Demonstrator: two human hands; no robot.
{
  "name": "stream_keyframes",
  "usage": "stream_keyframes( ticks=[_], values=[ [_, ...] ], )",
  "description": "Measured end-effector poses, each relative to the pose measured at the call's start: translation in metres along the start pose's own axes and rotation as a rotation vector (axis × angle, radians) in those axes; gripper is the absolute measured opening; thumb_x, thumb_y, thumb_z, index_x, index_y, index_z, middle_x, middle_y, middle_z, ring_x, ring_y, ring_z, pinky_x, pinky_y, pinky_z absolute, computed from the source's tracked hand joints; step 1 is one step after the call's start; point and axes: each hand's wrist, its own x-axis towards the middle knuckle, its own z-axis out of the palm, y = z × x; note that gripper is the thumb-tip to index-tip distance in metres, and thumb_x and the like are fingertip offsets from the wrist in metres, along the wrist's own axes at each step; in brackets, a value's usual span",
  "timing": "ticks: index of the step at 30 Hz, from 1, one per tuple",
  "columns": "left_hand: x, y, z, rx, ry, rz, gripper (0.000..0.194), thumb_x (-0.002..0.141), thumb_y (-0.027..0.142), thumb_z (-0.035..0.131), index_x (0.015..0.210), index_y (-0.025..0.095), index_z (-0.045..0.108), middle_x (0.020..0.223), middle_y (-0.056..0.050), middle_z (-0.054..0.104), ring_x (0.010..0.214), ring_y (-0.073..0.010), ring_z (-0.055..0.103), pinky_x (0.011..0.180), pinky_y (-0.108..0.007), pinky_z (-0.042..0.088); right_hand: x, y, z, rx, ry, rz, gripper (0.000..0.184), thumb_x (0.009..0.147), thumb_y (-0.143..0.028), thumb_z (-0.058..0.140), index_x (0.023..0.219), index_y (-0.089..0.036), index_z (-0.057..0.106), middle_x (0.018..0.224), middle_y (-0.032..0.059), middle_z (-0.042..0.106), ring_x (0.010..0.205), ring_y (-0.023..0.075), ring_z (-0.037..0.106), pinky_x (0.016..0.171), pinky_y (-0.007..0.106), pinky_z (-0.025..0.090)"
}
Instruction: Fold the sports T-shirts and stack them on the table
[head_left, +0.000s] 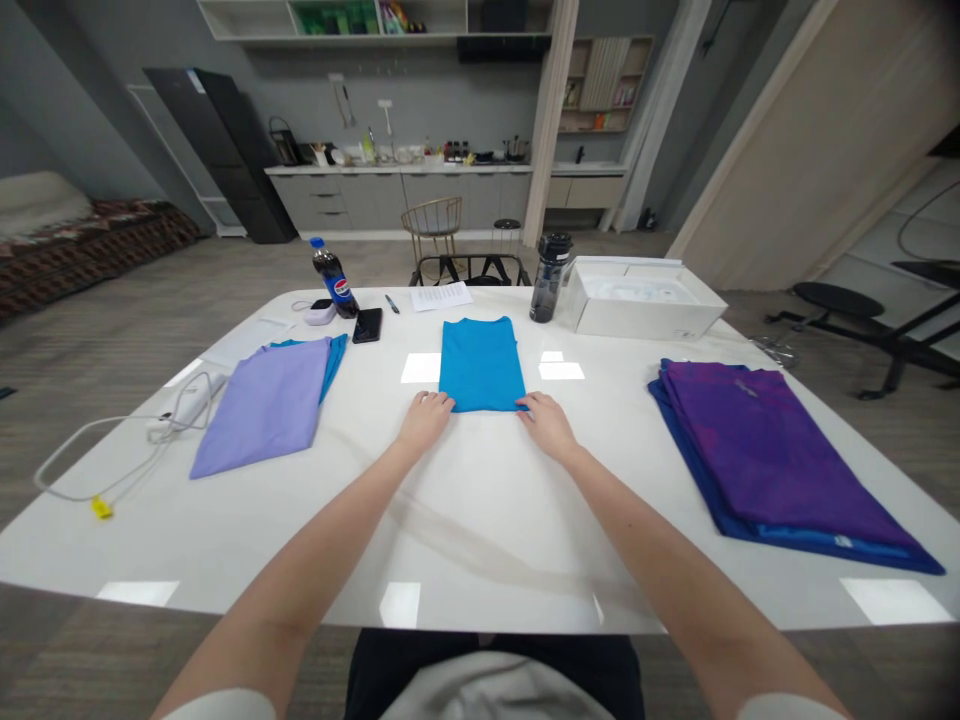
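A bright blue folded shirt [482, 365] lies flat on the white table [480, 520], straight ahead of me. My left hand [426, 418] is at its near left corner, fingers closed on the edge. At the near right corner, my right hand [546, 424] pinches the fabric between thumb and fingers. To the left lies a folded lilac garment [266, 405] on top of a blue one [335, 365]. A purple folded garment [772, 440] rests on dark blue ones [701, 480] at the right.
A cola bottle [334, 279], phone [367, 325], pen [392, 303] and paper [441, 296] are at the back left. A dark water bottle [550, 280] stands beside a white box [641, 298] at the back right. A white power strip [187, 405] with cables lies far left.
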Motion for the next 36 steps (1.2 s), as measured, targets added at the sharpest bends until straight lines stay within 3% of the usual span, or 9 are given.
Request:
stream_keyframes(
  ticks=[5,8,12,18,22,26,30,33,36],
  values=[
    [0.005,0.011,-0.005,0.043,-0.058,-0.07,0.033,0.095,0.005,0.038,0.107,0.016,0.066,0.109,-0.014,0.069,0.104,-0.0256,0.064,0.093,-0.037,0.046,0.011,-0.018,-0.009,-0.084,-0.046,0.098,0.028,0.106,-0.028,0.044,0.117,-0.019,0.069,0.122,0.0122,0.065,0.116,0.0262,0.058,0.096,0.036,0.043],
    [-0.011,0.015,-0.011,0.046,-0.06,-0.046,0.032,0.093,0.003,0.038,0.104,0.015,0.066,0.107,-0.015,0.069,0.103,-0.0261,0.064,0.092,-0.038,0.046,-0.007,-0.024,-0.012,-0.074,-0.091,0.052,0.026,0.106,-0.026,0.045,0.113,-0.019,0.069,0.118,0.0106,0.066,0.111,0.0227,0.061,0.093,0.031,0.044],
    [-0.058,0.025,-0.021,-0.001,-0.114,0.049,0.03,0.093,0.004,0.041,0.102,0.015,0.068,0.101,-0.015,0.07,0.099,-0.0276,0.065,0.092,-0.042,0.046,-0.068,-0.022,-0.022,0.009,-0.171,-0.053,0.023,0.105,-0.026,0.046,0.108,-0.02,0.069,0.112,0.0076,0.067,0.103,0.0201,0.064,0.092,0.03,0.045],
    [-0.15,0.069,-0.048,-0.299,-0.332,0.178,0.022,0.091,0.015,0.051,0.097,0.023,0.071,0.098,-0.007,0.073,0.092,-0.024,0.068,0.086,-0.038,0.049,-0.177,-0.027,-0.051,0.244,-0.333,-0.097,0.02,0.098,-0.025,0.052,0.091,-0.025,0.071,0.093,0.0036,0.069,0.086,0.0204,0.065,0.079,0.031,0.046],
    [-0.17,0.074,-0.069,-0.532,-0.416,0.192,0.022,0.098,0.034,0.052,0.093,0.028,0.072,0.091,-0.001,0.075,0.086,-0.0208,0.069,0.079,-0.033,0.049,-0.205,-0.034,-0.063,0.361,-0.449,-0.006,0.02,0.095,-0.034,0.059,0.083,-0.027,0.072,0.084,0.002,0.069,0.075,0.0198,0.063,0.07,0.031,0.045],
    [-0.13,0.052,-0.068,-0.621,-0.205,-0.018,0.029,0.101,0.047,0.048,0.107,0.029,0.07,0.106,-0.002,0.075,0.094,-0.021,0.069,0.085,-0.033,0.051,-0.169,-0.021,-0.053,0.358,-0.274,0.115,0.029,0.097,-0.048,0.056,0.101,-0.025,0.073,0.087,0.0033,0.07,0.077,0.0214,0.065,0.072,0.033,0.047],
    [-0.052,0.032,-0.045,-0.497,0.043,-0.308,0.039,0.1,0.044,0.05,0.13,0.022,0.06,0.129,-0.012,0.066,0.114,-0.0278,0.065,0.096,-0.041,0.049,-0.083,-0.002,-0.037,0.241,-0.003,0.242,0.056,0.095,-0.056,0.056,0.135,-0.017,0.06,0.118,0.0134,0.067,0.106,0.0266,0.065,0.089,0.037,0.049],
    [0.005,0.023,-0.03,-0.348,-0.028,-0.428,0.052,0.097,0.049,0.054,0.138,0.017,0.053,0.139,-0.019,0.06,0.127,-0.0355,0.058,0.101,-0.047,0.045,-0.018,0.006,-0.03,0.13,-0.008,0.337,0.072,0.09,-0.066,0.06,0.14,-0.015,0.056,0.134,0.019,0.06,0.12,0.0322,0.06,0.093,0.041,0.048],
    [0.046,0.014,-0.024,-0.291,-0.259,-0.473,0.061,0.09,0.057,0.064,0.134,0.016,0.054,0.138,-0.02,0.062,0.127,-0.0363,0.059,0.104,-0.047,0.043,0.022,0.011,-0.024,0.075,-0.133,0.358,0.073,0.082,-0.07,0.068,0.133,-0.018,0.061,0.13,0.0164,0.063,0.116,0.0324,0.061,0.089,0.039,0.049]
  ],
)
